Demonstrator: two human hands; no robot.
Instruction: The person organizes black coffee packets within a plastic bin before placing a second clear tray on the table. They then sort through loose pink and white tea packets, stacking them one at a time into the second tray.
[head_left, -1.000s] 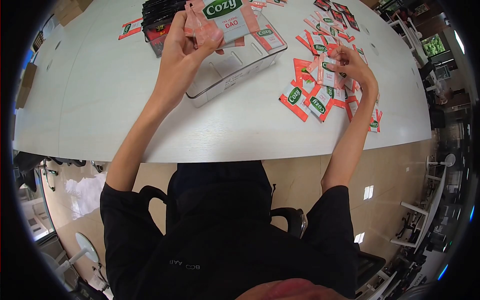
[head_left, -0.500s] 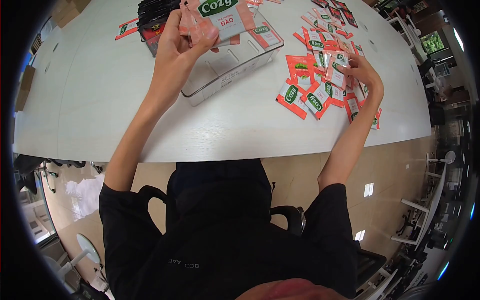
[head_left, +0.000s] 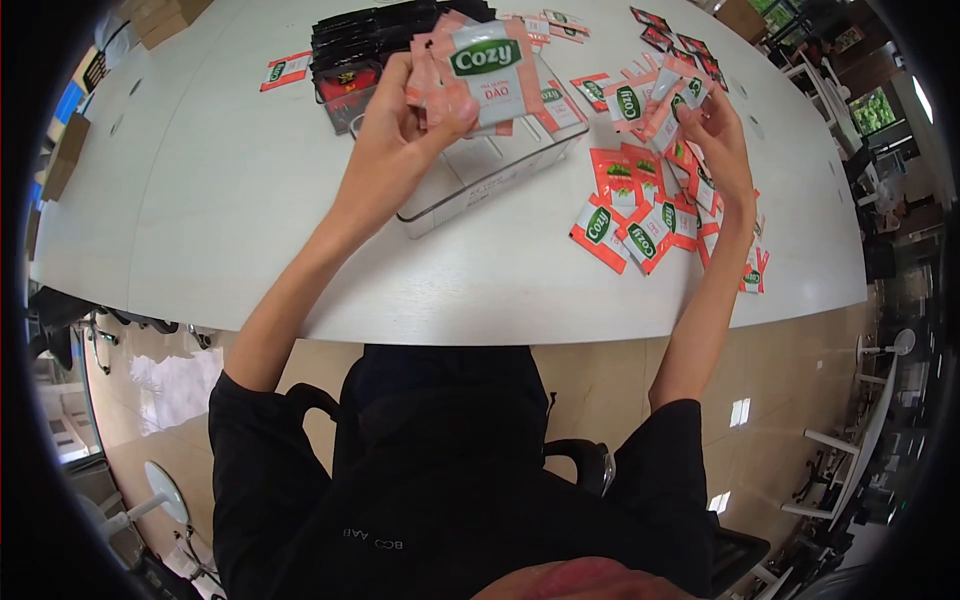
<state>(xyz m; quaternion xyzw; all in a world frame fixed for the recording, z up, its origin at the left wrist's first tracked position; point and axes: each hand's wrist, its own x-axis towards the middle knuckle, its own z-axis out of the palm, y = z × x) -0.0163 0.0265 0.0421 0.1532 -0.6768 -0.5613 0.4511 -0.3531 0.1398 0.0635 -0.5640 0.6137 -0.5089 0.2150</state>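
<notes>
Pinched in my left hand (head_left: pixel 405 125) is a small stack of pink Cozy tea sachets (head_left: pixel 492 85), held up over a clear plastic box (head_left: pixel 500 178). My right hand (head_left: pixel 718 135) is closed on a few more pink tea sachets (head_left: pixel 650 100), raised above the table and fanned at odd angles. Below it lies a loose pile of orange and pink Cozy sachets (head_left: pixel 640 235). Another sachet (head_left: pixel 558 108) shows at the right end of the box; the left hand's stack hides part of the box's inside.
Black sachets (head_left: pixel 370 45) stand packed in rows in a container behind my left hand. One orange sachet (head_left: pixel 287 70) lies farther left. Dark red sachets (head_left: pixel 690 45) are scattered at the back right. Cardboard boxes (head_left: pixel 160 20) stand at the far left edge.
My right hand has lifted several pink sachets off the pile, up and slightly left. The left hand still holds its stack. The whole view has shifted a little.
</notes>
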